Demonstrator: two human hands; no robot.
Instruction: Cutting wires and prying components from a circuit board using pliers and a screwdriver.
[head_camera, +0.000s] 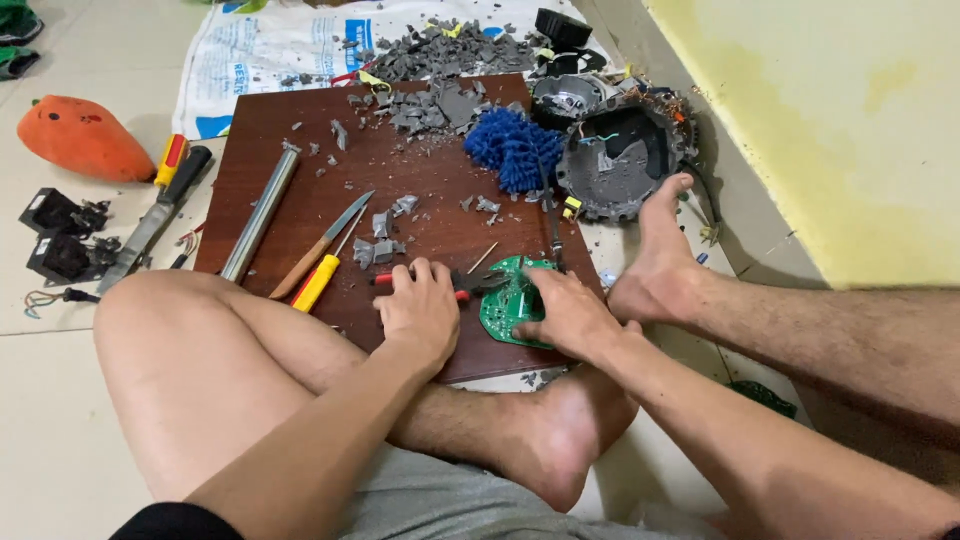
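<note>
Fingers (432, 278) of the left hand (420, 310) are seen clenched over the red handles of a pair of pliers (470, 285), whose dark jaws are pointed right, at the edge of a green circuit board (505, 300). Over on the right, the right hand (568, 315) is laid flat on that board, fingers spread and pressed down on it rather than wrapped around it, so the board is pinned at the near right corner of the brown wooden board (400, 170) lying on the tiled floor (60, 420).

Just left of the left hand, a yellow-handled screwdriver (320, 278) and a wooden-handled knife (320, 245) are found side by side, and further left a long metal tube (260, 212) is stretched along the wooden board. Grey plastic fragments (430, 105) are scattered across the far half and piled up beyond it on a printed white sack (290, 45). A blue mop-like pad (512, 148) is spotted at the far right edge, touching a round, gutted grey housing (620, 155) with loose wires showing. A bare foot (655, 265) is planted near that housing, just right of the circuit board.

Away on the far left, an orange carrot-shaped toy (85, 138) is noted on the floor, with two black parts (60, 235) near it.
</note>
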